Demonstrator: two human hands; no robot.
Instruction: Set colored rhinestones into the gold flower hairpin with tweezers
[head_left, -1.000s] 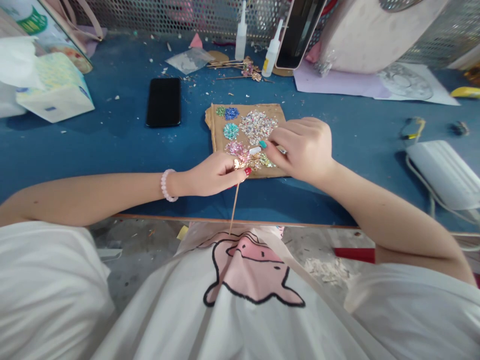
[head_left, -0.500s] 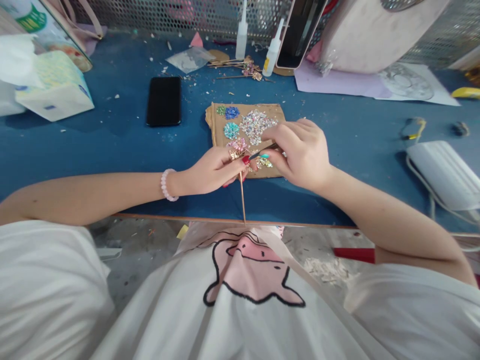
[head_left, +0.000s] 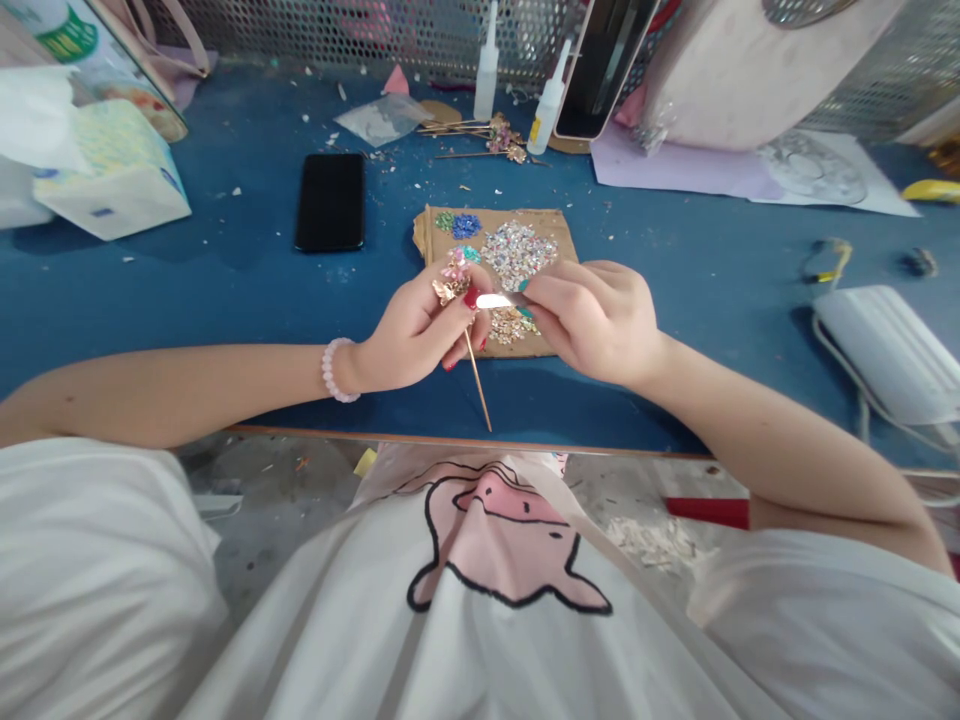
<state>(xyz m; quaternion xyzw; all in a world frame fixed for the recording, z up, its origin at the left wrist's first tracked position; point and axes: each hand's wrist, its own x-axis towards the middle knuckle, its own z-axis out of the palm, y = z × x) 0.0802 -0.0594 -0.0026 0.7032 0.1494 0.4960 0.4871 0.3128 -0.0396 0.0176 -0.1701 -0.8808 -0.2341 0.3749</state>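
We work at a blue tabletop [head_left: 247, 300], a perforated metal panel [head_left: 300, 35] at twelve o'clock and, at ten, a printed package [head_left: 109, 75] whose green label [head_left: 69, 38] is too blurred for us to read. Our left hand [head_left: 409, 340] is clamped on a gold hairpin [head_left: 475, 362], its ornament [head_left: 453, 286] at the thumb's twelve o'clock and its stick [head_left: 482, 395] pointing to five, while our right hand [head_left: 600, 315], at three o'clock from the left, pinches a slim metal tool [head_left: 499, 300]

Gems [head_left: 519, 255] lie on cardboard [head_left: 437, 248] | phone [head_left: 331, 202] left of it | bottles [head_left: 486, 88] stand behind | tissue pack [head_left: 124, 180] left of phone
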